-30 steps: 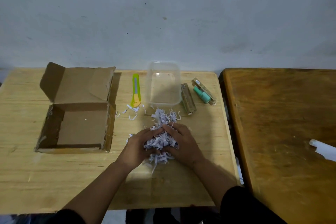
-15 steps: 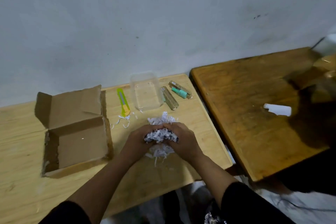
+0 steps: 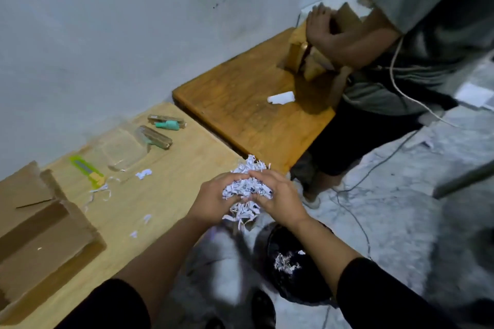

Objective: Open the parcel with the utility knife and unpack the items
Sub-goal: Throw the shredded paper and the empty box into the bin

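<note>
My left hand (image 3: pixel 212 201) and my right hand (image 3: pixel 280 199) cup a wad of white shredded paper (image 3: pixel 247 188) between them, held in the air past the right edge of the light wooden table (image 3: pixel 171 189). The opened cardboard parcel (image 3: pixel 42 243) lies empty at the left with its flaps up. A green and yellow utility knife (image 3: pixel 87 171) rests behind it. A clear plastic container (image 3: pixel 121 151), a brown packet (image 3: pixel 156 137) and a teal bottle (image 3: pixel 167 125) on another packet sit near the wall.
A black bin (image 3: pixel 294 267) with some shredded paper in it stands on the floor below my hands. A darker wooden table (image 3: pixel 240 104) carries a white roll (image 3: pixel 281 97). Another person (image 3: pixel 401 43) handles a cardboard box (image 3: pixel 307 51) there. Cables (image 3: pixel 355 181) cross the floor.
Both hands lifted the shredded paper off the table and carried it right, over the bin. The view swung right and down, bringing the other person and the floor into sight.
</note>
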Tool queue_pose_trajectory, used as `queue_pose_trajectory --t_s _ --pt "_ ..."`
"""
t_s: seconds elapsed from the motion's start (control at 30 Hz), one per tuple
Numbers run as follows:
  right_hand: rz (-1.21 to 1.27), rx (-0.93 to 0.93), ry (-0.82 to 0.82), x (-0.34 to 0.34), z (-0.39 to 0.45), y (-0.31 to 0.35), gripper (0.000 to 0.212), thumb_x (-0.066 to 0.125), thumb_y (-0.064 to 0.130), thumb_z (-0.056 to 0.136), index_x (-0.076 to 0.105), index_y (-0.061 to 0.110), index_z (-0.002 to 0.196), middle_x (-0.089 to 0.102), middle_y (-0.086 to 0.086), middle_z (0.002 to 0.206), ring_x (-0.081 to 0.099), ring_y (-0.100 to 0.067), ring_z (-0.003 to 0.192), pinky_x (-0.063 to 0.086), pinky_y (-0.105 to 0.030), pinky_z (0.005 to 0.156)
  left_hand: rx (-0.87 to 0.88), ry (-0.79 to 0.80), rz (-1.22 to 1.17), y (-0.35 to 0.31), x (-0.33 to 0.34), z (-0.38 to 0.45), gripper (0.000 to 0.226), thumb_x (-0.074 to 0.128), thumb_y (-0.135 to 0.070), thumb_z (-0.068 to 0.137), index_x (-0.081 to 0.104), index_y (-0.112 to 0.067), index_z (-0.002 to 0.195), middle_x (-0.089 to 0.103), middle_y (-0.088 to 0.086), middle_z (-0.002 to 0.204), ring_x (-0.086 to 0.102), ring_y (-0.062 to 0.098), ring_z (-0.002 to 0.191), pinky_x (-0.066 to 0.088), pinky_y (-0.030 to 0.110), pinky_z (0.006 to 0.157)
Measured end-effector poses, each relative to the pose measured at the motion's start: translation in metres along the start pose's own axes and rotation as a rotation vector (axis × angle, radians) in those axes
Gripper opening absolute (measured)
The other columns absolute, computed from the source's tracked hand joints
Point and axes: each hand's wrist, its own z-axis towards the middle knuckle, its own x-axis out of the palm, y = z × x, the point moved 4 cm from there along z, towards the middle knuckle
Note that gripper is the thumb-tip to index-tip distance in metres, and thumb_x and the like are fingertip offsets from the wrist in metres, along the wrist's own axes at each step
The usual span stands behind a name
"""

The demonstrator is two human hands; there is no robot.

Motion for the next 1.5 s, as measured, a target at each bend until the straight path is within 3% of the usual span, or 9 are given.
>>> queue_pose_trajectory --t_s 0.1,0.2,0.37,0.53,0.77,0.97,1.27,1.43,1.5 --pt "-0.011 0.132 -0.055 -0.03 -0.037 -0.041 0.051 0.074 0.021 0.077 0.058 0.018 0.125 0.059 -0.01 0.123 0.052 -0.021 0.117 0.029 -0.012 0.099 0.009 0.128 -0.035 -0.018 0.059 0.011 0.043 0.076 -0.012 0.072 0.065 -0.023 0.113 0.061 -0.015 0.112 0.053 -0.004 0.104 0.028 -0.003 0.089" --pt "-0.037 0.266 -0.087 -0.051 -0.073 -0.087 0.049 0.073 0.021 0.078 0.058 0.019 0.126 0.058 -0.008 0.125 0.051 -0.02 0.118 0.029 -0.013 0.099 0.002 0.29 -0.075 -0.033 0.12 0.015 0.049 0.073 -0.04 0.069 0.064 -0.024 0.114 0.061 -0.014 0.112 0.054 -0.001 0.106 0.031 -0.002 0.088" --pt "-0.049 0.416 -0.122 -0.068 -0.114 -0.166 0.046 0.073 0.021 0.078 0.06 0.018 0.122 0.06 -0.011 0.121 0.054 -0.025 0.115 0.039 -0.027 0.098 -0.029 0.391 -0.052 -0.039 0.217 0.02 0.07 0.053 -0.062 0.066 0.061 -0.018 0.119 0.063 -0.002 0.115 0.055 0.009 0.106 0.038 0.018 0.092" --pt "-0.064 0.527 -0.037 -0.057 -0.127 -0.245 0.057 0.07 0.02 0.077 0.052 0.023 0.131 0.053 -0.01 0.13 0.047 -0.024 0.124 0.033 -0.023 0.103 -0.16 0.422 0.071 -0.019 0.297 0.022 0.052 0.066 -0.032 0.08 0.054 -0.008 0.124 0.056 0.013 0.127 0.05 0.028 0.12 0.033 0.027 0.099" --pt "-0.102 0.657 0.143 -0.034 -0.129 -0.317 0.059 0.061 0.026 0.085 0.04 0.016 0.139 0.037 -0.007 0.147 0.037 -0.023 0.135 0.032 -0.029 0.111 -0.269 0.527 0.254 0.03 0.369 0.027 0.055 0.06 -0.026 0.088 0.04 -0.016 0.137 0.034 0.006 0.149 0.029 0.02 0.138 0.02 0.024 0.11" --pt "-0.218 0.707 0.316 -0.033 -0.128 -0.316 0.049 0.051 0.026 0.09 0.041 0.012 0.136 0.037 -0.009 0.146 0.042 -0.03 0.129 0.041 -0.036 0.103 -0.315 0.656 0.512 0.03 0.369 0.022 0.053 0.048 -0.026 0.093 0.03 -0.011 0.141 0.033 0.011 0.148 0.033 0.027 0.135 0.031 0.036 0.109" --pt "-0.343 0.546 0.283 -0.087 -0.084 -0.257 0.051 0.05 0.025 0.092 0.037 0.006 0.138 0.038 -0.012 0.143 0.041 -0.03 0.129 0.04 -0.036 0.1 -0.193 0.523 0.691 -0.041 0.312 0.062 0.045 0.044 -0.026 0.096 0.034 -0.006 0.135 0.043 0.014 0.137 0.043 0.027 0.125 0.04 0.034 0.1" --pt "-0.418 0.365 0.187 -0.122 -0.046 -0.198 0.055 0.046 0.025 0.094 0.028 0.007 0.142 0.031 -0.011 0.148 0.031 -0.024 0.136 0.032 -0.032 0.107 -0.039 0.379 0.755 -0.078 0.26 0.085 0.04 0.063 -0.025 0.084 0.055 -0.002 0.115 0.056 0.017 0.115 0.05 0.031 0.108 0.044 0.036 0.087" --pt "-0.447 0.306 0.172 -0.133 -0.03 -0.171 0.057 0.043 0.028 0.095 0.022 0.008 0.145 0.026 -0.009 0.152 0.024 -0.021 0.141 0.028 -0.031 0.112 -0.094 0.308 0.743 -0.095 0.229 0.09 0.04 0.049 -0.025 0.092 0.046 -0.002 0.126 0.049 0.015 0.125 0.043 0.029 0.118 0.038 0.034 0.095"
